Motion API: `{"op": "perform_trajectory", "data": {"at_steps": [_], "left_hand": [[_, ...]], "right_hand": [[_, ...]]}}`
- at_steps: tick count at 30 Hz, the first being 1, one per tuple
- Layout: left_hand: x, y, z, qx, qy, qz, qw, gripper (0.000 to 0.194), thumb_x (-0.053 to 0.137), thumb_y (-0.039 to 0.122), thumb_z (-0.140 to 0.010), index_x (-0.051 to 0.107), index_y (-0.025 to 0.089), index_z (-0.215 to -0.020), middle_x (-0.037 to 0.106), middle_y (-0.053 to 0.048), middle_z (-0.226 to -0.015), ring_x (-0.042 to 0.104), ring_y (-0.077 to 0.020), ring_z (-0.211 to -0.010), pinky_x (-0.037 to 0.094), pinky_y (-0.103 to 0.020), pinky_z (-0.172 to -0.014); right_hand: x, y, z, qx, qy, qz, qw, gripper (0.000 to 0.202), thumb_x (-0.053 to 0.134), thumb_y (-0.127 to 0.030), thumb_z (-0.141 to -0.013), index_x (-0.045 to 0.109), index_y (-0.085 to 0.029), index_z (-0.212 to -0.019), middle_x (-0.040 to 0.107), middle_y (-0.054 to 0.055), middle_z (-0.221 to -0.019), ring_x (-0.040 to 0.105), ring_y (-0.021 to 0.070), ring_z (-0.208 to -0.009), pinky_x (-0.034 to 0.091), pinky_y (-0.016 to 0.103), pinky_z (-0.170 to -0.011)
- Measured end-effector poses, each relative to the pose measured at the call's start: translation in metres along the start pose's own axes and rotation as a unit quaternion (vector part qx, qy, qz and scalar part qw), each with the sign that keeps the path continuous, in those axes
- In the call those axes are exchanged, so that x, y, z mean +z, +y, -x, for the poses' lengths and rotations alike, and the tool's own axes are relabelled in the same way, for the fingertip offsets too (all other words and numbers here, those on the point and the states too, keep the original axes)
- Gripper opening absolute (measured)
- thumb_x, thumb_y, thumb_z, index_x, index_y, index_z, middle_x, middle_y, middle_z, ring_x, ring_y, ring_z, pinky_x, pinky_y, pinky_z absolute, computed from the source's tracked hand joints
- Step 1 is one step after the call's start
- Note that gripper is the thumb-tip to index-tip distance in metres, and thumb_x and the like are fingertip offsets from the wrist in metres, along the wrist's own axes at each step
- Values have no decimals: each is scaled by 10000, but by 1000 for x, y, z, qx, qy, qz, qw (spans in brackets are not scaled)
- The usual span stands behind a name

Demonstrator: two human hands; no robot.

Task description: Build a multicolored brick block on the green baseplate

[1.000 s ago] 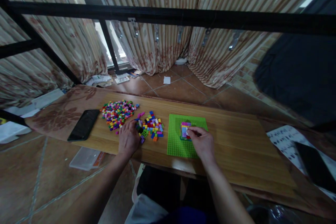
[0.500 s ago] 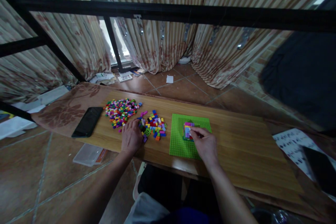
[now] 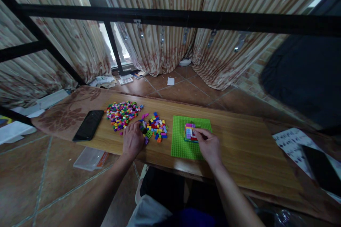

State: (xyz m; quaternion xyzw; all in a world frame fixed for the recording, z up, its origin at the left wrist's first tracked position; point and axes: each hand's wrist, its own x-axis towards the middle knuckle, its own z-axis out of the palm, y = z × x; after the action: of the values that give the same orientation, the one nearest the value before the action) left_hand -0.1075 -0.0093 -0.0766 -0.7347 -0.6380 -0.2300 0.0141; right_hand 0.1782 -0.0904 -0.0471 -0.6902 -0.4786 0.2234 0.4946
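Note:
Near the table's front, a bright green studded baseplate [image 3: 177,145] carries a small block of stacked toy bricks [image 3: 189,133] in purple, pink, yellow and white. My right hand [image 3: 210,146] is over the right side of this stack. Its thumb and forefinger pinch what looks like a small white brick against the top, partly hidden by the fingertips. Farther left, my left hand [image 3: 133,139] rests palm down beside a loose group of mixed toy bricks [image 3: 157,126], fingers loosely bent and touching its left edge. Its fingertips are partly hidden.
Behind my left hand lies a larger heap of small coloured bricks [image 3: 121,111]. A black phone [image 3: 88,125] lies left of it. A printed sheet [image 3: 290,145] and another dark phone [image 3: 321,168] are at the far right. A clear plastic box [image 3: 89,158] sits below the table's left edge.
My right fingertips have shifted slightly on the stack, and red beside white now shows near them. My left hand stays at the loose bricks. The camera view has moved slightly.

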Motion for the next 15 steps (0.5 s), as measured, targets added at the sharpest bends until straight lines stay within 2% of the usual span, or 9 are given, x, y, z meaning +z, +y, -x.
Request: {"op": "perform_trajectory", "data": {"at_steps": [4, 9, 12, 15], "left_hand": [[0, 0, 0, 5, -2, 7, 1000, 352, 404, 141, -854, 573, 133, -1162, 646, -140, -1135, 566, -285, -1079, 415, -422, -956], [1, -1, 0, -3, -1, 21, 1000, 352, 415, 133, -843, 563, 148, -1162, 648, -124, -1121, 575, -270, -1055, 427, -415, -945], [1, -2, 1, -7, -5, 26, 1000, 345, 420, 122, -841, 567, 146, -1152, 645, -123, -1124, 574, -266, -1057, 427, -411, -947], [2, -2, 2, -7, -7, 30, 1000, 327, 427, 120, -846, 578, 141, -1136, 644, -127, -1132, 565, -269, -1070, 421, -417, -955]], "right_hand": [[-8, 3, 8, 6, 50, -22, 998, 295, 586, -418, -806, 737, -180, -894, 735, 97, -945, 674, 218, -828, 516, 358, -772], [-11, -1, 18, -8, 76, -22, 997, 295, 596, -432, -812, 732, -181, -884, 733, 103, -945, 674, 227, -854, 515, 365, -784], [-5, -12, 26, -34, 69, -19, 997, 273, 585, -417, -833, 728, -195, -901, 727, 87, -954, 667, 220, -877, 511, 346, -785], [8, -25, 39, -82, 25, -14, 996, 236, 564, -383, -862, 717, -215, -924, 714, 66, -954, 657, 202, -890, 506, 324, -782]]}}
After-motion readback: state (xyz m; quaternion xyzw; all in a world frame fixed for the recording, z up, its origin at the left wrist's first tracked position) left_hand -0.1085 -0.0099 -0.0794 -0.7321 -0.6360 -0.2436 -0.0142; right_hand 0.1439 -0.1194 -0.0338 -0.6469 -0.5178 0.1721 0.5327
